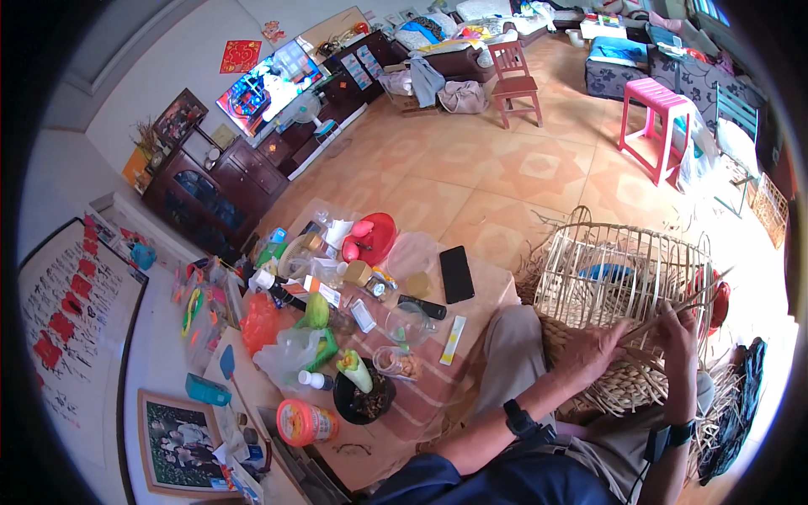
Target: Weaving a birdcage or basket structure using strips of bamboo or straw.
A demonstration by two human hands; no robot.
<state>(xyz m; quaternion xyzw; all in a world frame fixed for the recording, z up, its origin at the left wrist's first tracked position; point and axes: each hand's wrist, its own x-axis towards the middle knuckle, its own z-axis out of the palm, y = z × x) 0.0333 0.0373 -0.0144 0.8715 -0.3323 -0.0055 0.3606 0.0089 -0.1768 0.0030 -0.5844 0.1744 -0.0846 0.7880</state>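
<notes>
On my lap rests a half-woven basket, its bare upright ribs and hoops [581, 278] at the far side and a thick plaited straw wall [623, 383] nearer me. My left hand [596, 347] reaches in from the left, its fingers closed on a straw strand at the edge of the weave. Just right of it, my right hand [678, 332] pinches the same straw strand [707, 293], whose loose end sticks up to the right. Through the ribs something blue [608, 273] shows. Each wrist wears a black band.
Left of me, a low table [480, 337] carries a black phone [457, 274], a black bowl [383, 402], an orange-lidded tub [305, 422], a red basin [379, 240] and plastic bags. A pink stool [655, 105] and wooden chair [513, 84] stand beyond. Loose straw surrounds the basket.
</notes>
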